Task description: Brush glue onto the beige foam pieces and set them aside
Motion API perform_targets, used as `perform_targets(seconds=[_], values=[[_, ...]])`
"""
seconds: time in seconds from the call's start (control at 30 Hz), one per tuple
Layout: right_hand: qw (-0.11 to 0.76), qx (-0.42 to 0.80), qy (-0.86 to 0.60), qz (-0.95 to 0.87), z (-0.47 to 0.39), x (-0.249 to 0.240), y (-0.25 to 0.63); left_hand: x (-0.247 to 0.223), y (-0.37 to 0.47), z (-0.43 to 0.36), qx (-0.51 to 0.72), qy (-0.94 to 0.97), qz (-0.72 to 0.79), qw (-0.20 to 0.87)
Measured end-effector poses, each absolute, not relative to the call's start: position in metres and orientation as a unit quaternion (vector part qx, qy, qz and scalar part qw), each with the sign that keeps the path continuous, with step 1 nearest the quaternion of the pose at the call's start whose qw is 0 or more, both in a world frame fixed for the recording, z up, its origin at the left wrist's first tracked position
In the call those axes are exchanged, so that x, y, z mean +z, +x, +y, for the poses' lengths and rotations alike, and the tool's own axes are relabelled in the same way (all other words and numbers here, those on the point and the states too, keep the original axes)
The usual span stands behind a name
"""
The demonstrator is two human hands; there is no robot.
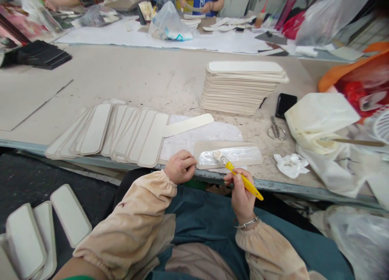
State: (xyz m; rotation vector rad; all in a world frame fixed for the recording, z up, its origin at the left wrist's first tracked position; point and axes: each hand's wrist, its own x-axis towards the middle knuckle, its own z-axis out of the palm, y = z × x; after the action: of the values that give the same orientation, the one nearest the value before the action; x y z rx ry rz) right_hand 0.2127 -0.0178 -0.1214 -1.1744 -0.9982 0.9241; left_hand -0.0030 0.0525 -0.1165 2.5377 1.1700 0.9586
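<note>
A yellow-handled brush [247, 185] is pinched in my right hand [242, 193], its bristles down on a beige panel [258, 161]. Wet, shiny glue streaks the panel's middle. At the panel's left end rests my left hand [180, 166], its fingers curled and closed; what they grip, if anything, is hidden. White paper [212, 131] lies under the panel. A cream strip [188, 125] slants across that paper, touching a fanned row of cream panels [153, 138] on the left.
Behind stands a tall stack of panels [238, 89]. To the right are scissors [276, 130], a black phone [285, 105], crumpled tissue [291, 165] and a plastic-lined container [319, 114]. More panels [26, 235] lie lower left. Across the table, a person in a blue apron [203, 0] handles a strip.
</note>
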Motion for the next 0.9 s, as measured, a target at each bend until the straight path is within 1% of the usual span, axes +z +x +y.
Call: perform_targets(seconds=[0.17, 0.37, 0.5, 0.63, 0.73, 0.9], values=[[0.605, 0.425, -0.504, -0.446, -0.016, -0.118, 0.204, -0.117, -0.003, 0.053, 0.322, 0.855, 0.396, 0.094], [0.596, 0.416, -0.513, -0.456, -0.019, -0.118, 0.204, -0.117, -0.004, 0.053, 0.320, 0.859, 0.388, 0.095], [0.614, 0.399, -0.521, -0.438, -0.016, -0.112, 0.215, -0.116, -0.003, 0.053, 0.323, 0.856, 0.391, 0.099], [0.655, 0.376, -0.531, -0.384, -0.008, -0.106, 0.229, -0.114, -0.003, 0.052, 0.328, 0.846, 0.406, 0.105], [0.667, 0.377, -0.536, -0.354, -0.005, -0.105, 0.232, -0.113, -0.003, 0.052, 0.325, 0.849, 0.404, 0.103], [0.634, 0.420, -0.528, -0.378, -0.008, -0.105, 0.217, -0.115, -0.003, 0.053, 0.321, 0.856, 0.393, 0.103]])
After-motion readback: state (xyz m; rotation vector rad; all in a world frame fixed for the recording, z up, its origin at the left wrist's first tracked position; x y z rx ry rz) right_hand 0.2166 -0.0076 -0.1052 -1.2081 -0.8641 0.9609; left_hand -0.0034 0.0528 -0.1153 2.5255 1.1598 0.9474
